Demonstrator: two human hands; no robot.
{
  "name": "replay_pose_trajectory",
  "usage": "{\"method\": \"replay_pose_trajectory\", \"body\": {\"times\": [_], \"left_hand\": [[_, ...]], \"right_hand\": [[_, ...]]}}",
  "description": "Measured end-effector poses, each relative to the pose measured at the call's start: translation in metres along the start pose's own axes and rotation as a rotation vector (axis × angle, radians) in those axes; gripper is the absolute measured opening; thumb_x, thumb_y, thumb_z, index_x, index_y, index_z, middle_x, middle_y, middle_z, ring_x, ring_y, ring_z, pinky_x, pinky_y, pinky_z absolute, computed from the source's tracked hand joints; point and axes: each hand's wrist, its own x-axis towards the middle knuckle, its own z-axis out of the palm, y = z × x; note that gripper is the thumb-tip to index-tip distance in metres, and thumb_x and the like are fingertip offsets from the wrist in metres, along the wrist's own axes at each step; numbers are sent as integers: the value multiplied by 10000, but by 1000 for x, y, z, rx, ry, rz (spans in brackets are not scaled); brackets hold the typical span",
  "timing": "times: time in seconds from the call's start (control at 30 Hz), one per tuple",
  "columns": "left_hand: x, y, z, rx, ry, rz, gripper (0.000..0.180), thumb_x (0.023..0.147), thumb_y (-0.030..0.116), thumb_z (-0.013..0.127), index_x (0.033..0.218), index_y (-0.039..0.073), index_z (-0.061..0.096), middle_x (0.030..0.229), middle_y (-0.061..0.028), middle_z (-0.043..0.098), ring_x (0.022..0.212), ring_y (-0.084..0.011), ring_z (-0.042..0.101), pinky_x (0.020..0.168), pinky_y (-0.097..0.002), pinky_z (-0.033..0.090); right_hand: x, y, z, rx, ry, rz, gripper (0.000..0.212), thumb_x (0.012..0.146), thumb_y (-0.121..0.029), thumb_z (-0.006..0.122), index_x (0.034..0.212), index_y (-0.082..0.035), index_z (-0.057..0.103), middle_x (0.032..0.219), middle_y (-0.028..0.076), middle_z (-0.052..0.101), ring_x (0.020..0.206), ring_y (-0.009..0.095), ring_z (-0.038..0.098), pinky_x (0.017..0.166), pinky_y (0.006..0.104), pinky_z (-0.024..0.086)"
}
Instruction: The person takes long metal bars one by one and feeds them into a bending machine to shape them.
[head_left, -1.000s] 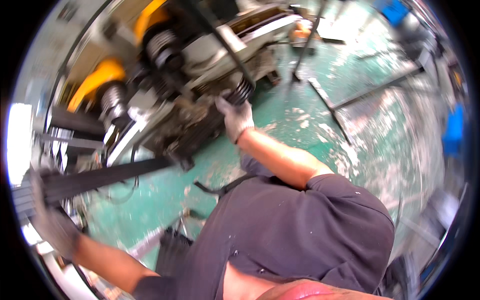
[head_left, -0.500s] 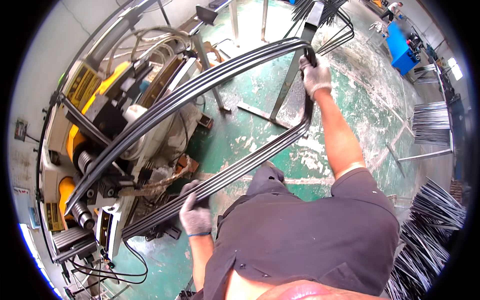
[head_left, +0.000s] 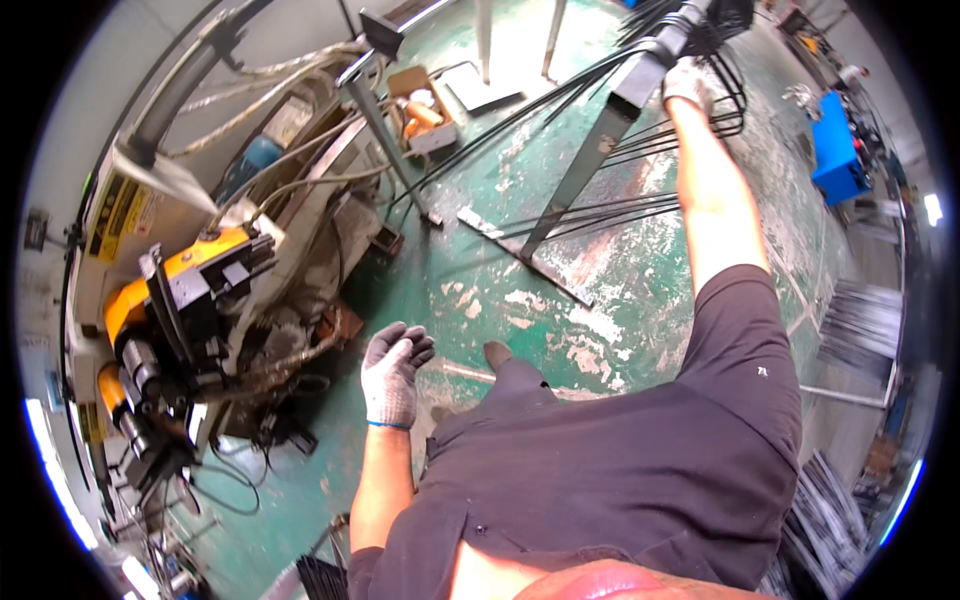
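Note:
My left hand [head_left: 391, 374], in a white knitted glove with grey fingertips, is raised in front of my body. It holds nothing, its fingers loosely bent and apart. My right arm reaches far forward, and its gloved right hand [head_left: 690, 86] is among bent black metal rods [head_left: 738, 112] at a metal stand [head_left: 580, 172]. Those fingers are blurred and partly hidden, so their grip does not show. Long legs of dark rods [head_left: 535, 96] slope down leftward from the stand's top beam. Lower rods [head_left: 610, 213] pass behind my forearm.
A yellow and black machine [head_left: 190, 290] with rollers and cables stands at left. Behind it, a cardboard box [head_left: 425, 112] holds orange parts. Further right are a blue cabinet [head_left: 838, 150] and stacked rods [head_left: 858, 325]. More rods [head_left: 825, 525] lie at lower right, above worn green floor [head_left: 470, 265].
The bundle of bent rods has left my left hand and the machine side, and rods now extend from the stand. My right hand has moved forward to the stand; my left fingers have opened.

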Motion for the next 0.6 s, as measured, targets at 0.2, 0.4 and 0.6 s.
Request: {"method": "replay_pose_trajectory", "body": {"times": [0.2,0.4,0.6], "left_hand": [[-45,-40,-82,-143,374,-79,393,928,36,609,1302,-38,515,1088,-214,671,939,-334,684,824,-476,581],[-138,-89,-167,-320,764,34,271,941,82,658,1165,-67,622,1040,-210,715,928,-349,726,794,-454,593],[-257,-115,-250,-425,926,195,327,938,110,683,1212,-59,623,1030,-172,729,895,-285,727,787,-406,594]], "right_hand": [[30,-38,-5,-558,138,-205,517,1043,-381,427,1481,-120,516,1495,122,580,1376,358,553,1076,552,485],[-177,13,89,-269,370,-279,643,936,-490,603,1445,-113,490,1445,167,520,1343,344,498,1100,514,421],[-542,109,218,-287,-886,-832,437,866,-302,765,1223,-54,713,1162,178,751,1103,343,718,930,435,554]]}}
